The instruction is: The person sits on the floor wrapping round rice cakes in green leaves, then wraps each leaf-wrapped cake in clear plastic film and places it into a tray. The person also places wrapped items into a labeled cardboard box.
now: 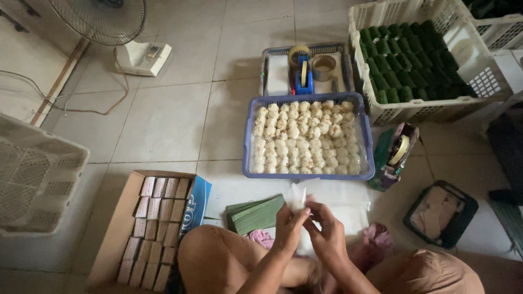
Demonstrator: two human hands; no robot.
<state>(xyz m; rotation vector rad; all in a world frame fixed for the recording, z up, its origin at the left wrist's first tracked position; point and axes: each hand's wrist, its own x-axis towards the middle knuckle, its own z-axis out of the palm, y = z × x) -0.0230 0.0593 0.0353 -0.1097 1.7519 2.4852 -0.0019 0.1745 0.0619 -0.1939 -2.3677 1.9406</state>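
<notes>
Hands [308, 228] pinching thin translucent plastic bag [297, 197]

Counts on the tiled floor

Two blue baskets [308, 100] [283, 60], three white crates [381, 111] [38, 179] [498, 30], one cardboard box [117, 228], one fan [106, 19], two hands [287, 226] [327, 234].

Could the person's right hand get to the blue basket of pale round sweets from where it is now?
Probably yes. The right hand is busy holding a thin white sheet with the left hand, but the blue basket lies open straight ahead with nothing between.
</notes>
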